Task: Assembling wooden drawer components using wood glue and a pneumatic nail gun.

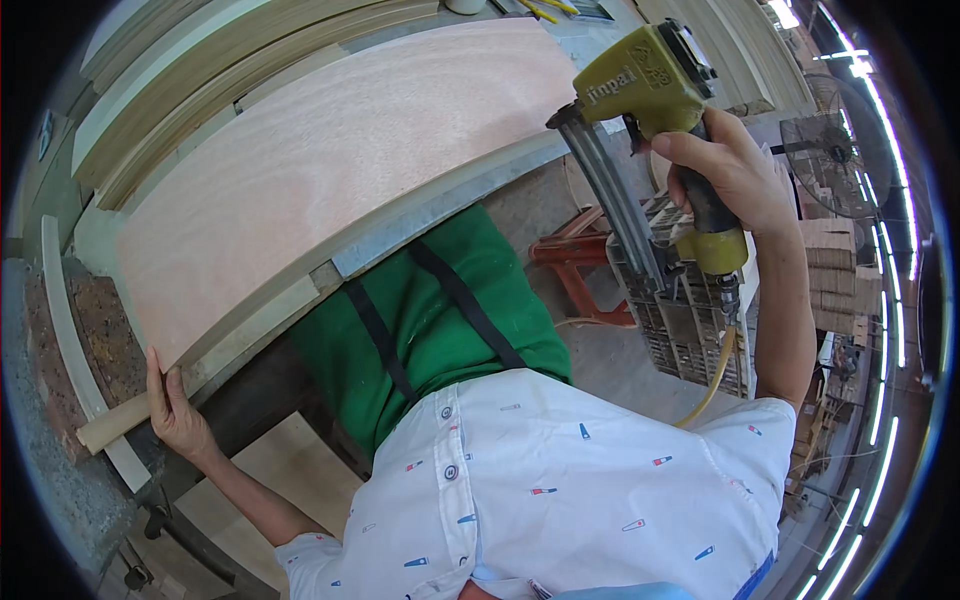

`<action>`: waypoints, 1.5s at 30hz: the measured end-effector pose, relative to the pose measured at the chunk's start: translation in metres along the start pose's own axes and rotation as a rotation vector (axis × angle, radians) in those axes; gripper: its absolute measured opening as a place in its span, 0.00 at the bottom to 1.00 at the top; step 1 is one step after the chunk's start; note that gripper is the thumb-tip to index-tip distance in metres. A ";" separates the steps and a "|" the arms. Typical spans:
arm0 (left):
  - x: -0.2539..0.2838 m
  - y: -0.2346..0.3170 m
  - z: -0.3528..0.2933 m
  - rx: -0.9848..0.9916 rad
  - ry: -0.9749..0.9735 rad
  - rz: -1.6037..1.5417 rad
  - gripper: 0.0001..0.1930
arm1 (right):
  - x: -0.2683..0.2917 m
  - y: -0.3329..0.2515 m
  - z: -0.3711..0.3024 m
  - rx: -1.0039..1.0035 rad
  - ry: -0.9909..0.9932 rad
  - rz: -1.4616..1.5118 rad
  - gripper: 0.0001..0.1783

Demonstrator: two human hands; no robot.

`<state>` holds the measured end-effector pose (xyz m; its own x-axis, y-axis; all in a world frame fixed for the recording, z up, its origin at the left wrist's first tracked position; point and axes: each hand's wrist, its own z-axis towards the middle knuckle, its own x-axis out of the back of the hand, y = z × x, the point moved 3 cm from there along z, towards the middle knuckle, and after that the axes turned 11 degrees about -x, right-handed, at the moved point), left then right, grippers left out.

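Note:
A green pneumatic nail gun (650, 80) is raised at the upper right, my right hand (735, 175) closed around its black grip. Its long grey magazine slants down in front of the hand, and a yellow air hose (722, 375) hangs from the handle's base. Across the bench lies a wide, pale pinkish wooden panel (350, 130). At the panel's near left corner, my left hand (182, 415) pinches the edge, thumb on the near side and fingers at the end. Just beside that hand sticks out the end of a wooden strip (112, 425), which appears to run beneath the panel.
Long wooden boards (220, 75) are stacked along the far left, with more boards (715, 60) at the far right. A narrow pale strip (75, 340) lies left of the panel. Beyond my right side are a red stool (575, 265), a slatted crate (690, 330) and a fan (835, 150).

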<state>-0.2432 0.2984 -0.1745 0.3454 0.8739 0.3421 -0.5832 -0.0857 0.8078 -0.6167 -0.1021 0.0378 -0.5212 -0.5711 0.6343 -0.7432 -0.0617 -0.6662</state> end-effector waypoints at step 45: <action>-0.086 0.082 -0.090 0.483 -0.006 -0.039 0.11 | 0.070 0.140 0.266 -0.009 0.685 -0.848 0.12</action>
<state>-0.3872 0.2596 -0.1811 0.3649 0.8784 0.3087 -0.1616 -0.2667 0.9501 -0.6459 -0.3689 -0.1158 0.0418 0.2319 0.9719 -0.9726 -0.2132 0.0927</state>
